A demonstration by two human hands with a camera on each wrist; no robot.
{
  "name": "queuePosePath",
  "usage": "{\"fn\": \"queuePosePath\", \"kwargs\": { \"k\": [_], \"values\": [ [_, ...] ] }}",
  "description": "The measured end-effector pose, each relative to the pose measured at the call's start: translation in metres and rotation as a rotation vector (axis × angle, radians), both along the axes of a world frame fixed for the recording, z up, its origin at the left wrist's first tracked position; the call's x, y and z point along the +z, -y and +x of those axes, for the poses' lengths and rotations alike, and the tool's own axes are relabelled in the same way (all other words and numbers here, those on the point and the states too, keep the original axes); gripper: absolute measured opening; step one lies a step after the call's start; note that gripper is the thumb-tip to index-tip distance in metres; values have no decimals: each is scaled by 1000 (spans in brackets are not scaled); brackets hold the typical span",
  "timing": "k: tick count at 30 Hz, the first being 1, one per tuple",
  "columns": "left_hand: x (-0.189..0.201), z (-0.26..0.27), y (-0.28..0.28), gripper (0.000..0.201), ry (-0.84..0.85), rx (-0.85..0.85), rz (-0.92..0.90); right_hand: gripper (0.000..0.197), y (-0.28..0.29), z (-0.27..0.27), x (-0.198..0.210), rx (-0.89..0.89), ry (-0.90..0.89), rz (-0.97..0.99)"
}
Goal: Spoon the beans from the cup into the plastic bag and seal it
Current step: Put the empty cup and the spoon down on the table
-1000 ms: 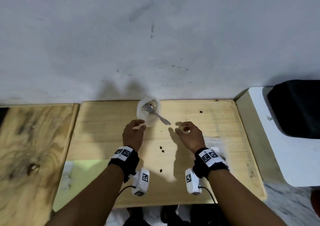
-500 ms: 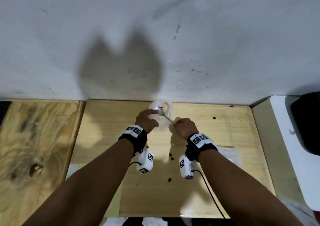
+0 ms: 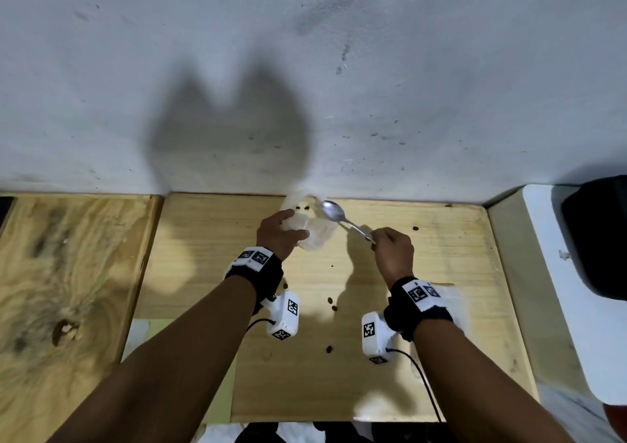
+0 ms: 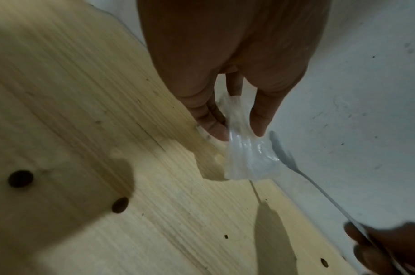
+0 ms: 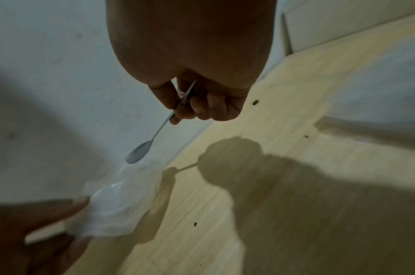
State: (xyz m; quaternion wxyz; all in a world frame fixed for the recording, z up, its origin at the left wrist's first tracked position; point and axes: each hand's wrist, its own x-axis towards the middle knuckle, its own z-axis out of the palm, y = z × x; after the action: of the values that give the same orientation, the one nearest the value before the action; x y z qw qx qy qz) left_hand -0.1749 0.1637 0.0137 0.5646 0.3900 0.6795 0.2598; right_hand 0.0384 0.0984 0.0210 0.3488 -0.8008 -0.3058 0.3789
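My left hand (image 3: 278,235) grips a thin translucent plastic cup (image 3: 314,225) at the back of the light wooden table (image 3: 210,256), close to the wall. The cup (image 4: 251,158) looks squeezed and tilted, its base just above the wood. Two dark beans (image 3: 302,207) show inside it. My right hand (image 3: 393,252) pinches the handle of a metal spoon (image 3: 336,213), whose empty bowl (image 5: 140,150) sits at the cup's right rim. A clear plastic bag (image 3: 454,307) lies flat on the table beside my right wrist. Loose beans (image 3: 334,307) dot the table.
A grey wall (image 3: 305,69) rises right behind the table. A darker wooden board (image 3: 68,290) adjoins on the left, with a pale green sheet (image 3: 142,334) at the front. On the right is a white surface (image 3: 576,307) with a black object (image 3: 600,239).
Both hands reached forward to the cup. My left hand took hold of the cup; my right took the spoon's handle and drew its bowl out to the cup's right rim.
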Motion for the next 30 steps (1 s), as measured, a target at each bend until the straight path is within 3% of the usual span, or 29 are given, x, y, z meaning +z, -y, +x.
{"fn": "queuePosePath", "kwargs": {
  "k": [3,7,13,17,20,23,26,30],
  "values": [
    [3,-4,6,60,62,79,1,26,22,11,-5,-173,-126,-10],
    [4,-11,15,57,104,190,7,18,40,17,-20,-203,-201,-136],
    [4,-20,25,53,89,283,19,28,49,9,-32,-53,-137,-247],
    [8,-20,26,48,98,328,17,17,49,5,-31,120,-19,-292],
    [11,-18,23,63,114,301,4,8,43,10,-30,250,49,-320],
    [14,-14,18,80,41,242,10,10,32,20,-22,341,60,-365],
    [8,-12,10,92,-74,222,-12,9,17,39,-18,315,50,-361],
    [11,-7,1,82,-213,163,-12,6,-9,71,-18,180,162,-246]
  ]
}}
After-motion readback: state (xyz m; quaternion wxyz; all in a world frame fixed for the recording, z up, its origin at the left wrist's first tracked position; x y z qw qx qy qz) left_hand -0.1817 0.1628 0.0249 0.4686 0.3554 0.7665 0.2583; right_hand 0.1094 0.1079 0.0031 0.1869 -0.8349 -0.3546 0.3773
